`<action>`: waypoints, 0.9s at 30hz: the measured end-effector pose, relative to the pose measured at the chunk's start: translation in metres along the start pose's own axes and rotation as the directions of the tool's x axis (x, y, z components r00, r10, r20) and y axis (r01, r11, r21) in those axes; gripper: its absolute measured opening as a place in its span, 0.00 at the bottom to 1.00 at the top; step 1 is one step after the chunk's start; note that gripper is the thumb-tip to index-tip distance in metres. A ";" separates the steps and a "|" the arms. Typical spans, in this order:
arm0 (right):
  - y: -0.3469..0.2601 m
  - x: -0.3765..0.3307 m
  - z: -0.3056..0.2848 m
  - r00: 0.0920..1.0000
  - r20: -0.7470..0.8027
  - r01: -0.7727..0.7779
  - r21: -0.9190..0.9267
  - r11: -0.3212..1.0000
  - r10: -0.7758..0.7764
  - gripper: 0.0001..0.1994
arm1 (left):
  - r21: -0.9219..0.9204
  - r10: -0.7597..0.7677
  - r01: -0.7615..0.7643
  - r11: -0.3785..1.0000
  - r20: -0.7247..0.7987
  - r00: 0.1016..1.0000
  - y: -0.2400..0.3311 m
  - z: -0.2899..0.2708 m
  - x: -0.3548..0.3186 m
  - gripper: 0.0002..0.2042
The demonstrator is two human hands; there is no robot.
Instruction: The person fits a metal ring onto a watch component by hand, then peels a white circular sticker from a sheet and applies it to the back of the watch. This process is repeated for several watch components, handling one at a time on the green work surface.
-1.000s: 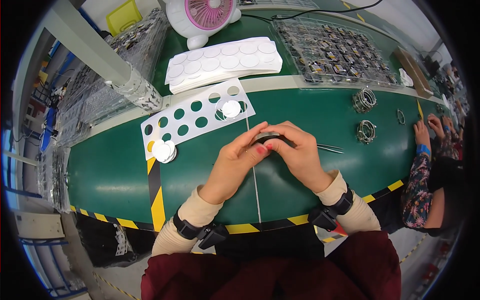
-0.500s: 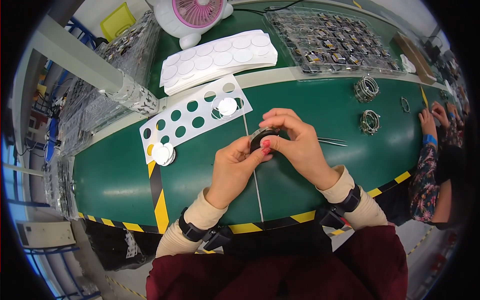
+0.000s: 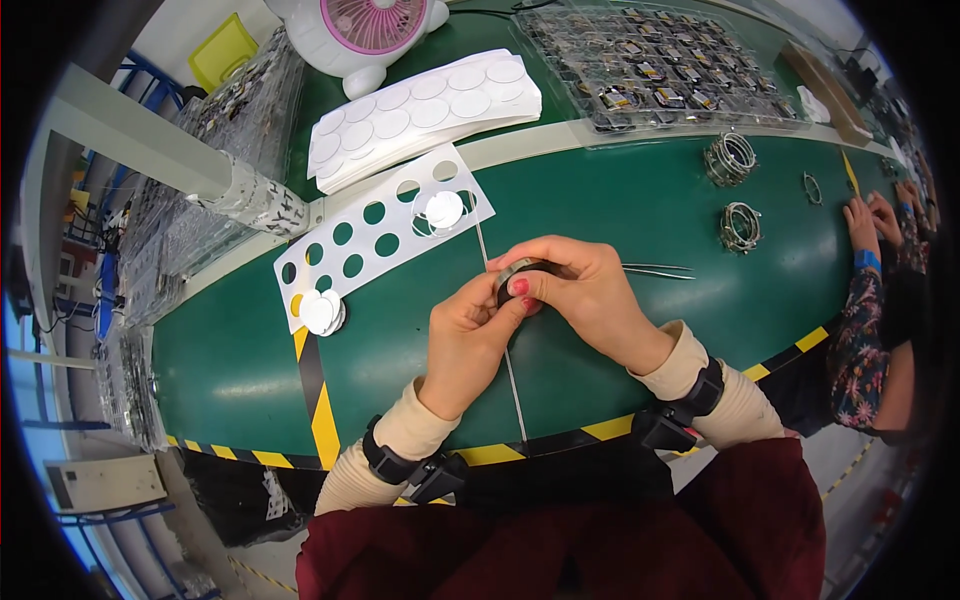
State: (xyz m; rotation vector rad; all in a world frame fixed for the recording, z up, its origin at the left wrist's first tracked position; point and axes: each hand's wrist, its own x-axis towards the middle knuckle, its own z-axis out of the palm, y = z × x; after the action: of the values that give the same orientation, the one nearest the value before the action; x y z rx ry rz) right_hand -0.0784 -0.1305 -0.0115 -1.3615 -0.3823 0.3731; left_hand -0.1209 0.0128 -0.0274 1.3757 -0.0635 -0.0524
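Between my two hands, above the green table, is a small round disc [image 3: 508,288] with a black face and a metallic rim, tilted on its edge. My left hand [image 3: 462,338] grips its left side, with the thumb at the lower edge. The fingers of my right hand [image 3: 592,300] curl over its top and far side, thumb pressed on the black face. My fingers hide much of the disc. Just right of my right hand lie metal tweezers [image 3: 660,271]. Beyond my left hand is a white sheet with punched round holes [image 3: 405,212], bearing loose white discs [image 3: 444,209].
More white discs [image 3: 322,312] pile at the sheet's left end. Behind lie stacked label sheets [image 3: 425,112], a white fan [image 3: 345,55] and clear part trays [image 3: 660,70]. Metal rings [image 3: 740,228] sit to the right. A pillar [image 3: 150,130] rises left; a co-worker's hands [image 3: 866,225] work far right.
My right fingers have drawn in closer around the disc, and my right thumb has shifted left onto its face. The disc stays held in both hands. The view has shifted slightly.
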 end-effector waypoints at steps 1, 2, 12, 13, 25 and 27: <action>-0.002 0.000 0.000 1.000 -0.002 0.001 0.002 1.000 -0.001 0.08 | 0.002 0.000 0.000 1.000 0.002 1.000 0.001 0.002 0.001 0.08; -0.004 0.001 -0.001 1.000 0.008 -0.012 0.045 0.999 0.012 0.09 | -0.045 -0.006 0.005 0.999 -0.008 1.000 0.003 0.004 0.002 0.08; -0.007 0.006 -0.009 1.000 0.005 -0.006 0.136 0.991 0.006 0.10 | -0.491 -0.283 0.310 0.814 0.131 0.950 0.020 0.005 0.006 0.14; -0.006 0.006 -0.009 1.000 0.007 -0.006 0.135 0.991 0.005 0.10 | -0.492 -0.281 0.308 0.814 0.130 0.951 0.018 0.000 0.006 0.14; 0.009 0.007 -0.005 0.993 -0.070 0.095 0.050 0.994 -0.091 0.13 | -0.345 -0.274 0.277 0.897 0.060 0.960 0.020 -0.005 0.003 0.12; 0.008 0.007 0.000 0.997 -0.025 0.080 0.030 0.996 -0.079 0.14 | -0.061 -0.227 0.227 0.972 0.003 0.974 0.016 -0.010 0.003 0.10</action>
State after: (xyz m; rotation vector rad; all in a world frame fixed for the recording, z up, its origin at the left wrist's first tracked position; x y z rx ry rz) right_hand -0.0722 -0.1258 -0.0194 -1.3151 -0.4081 0.2957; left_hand -0.1172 0.0256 -0.0138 1.3169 0.0989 -0.2412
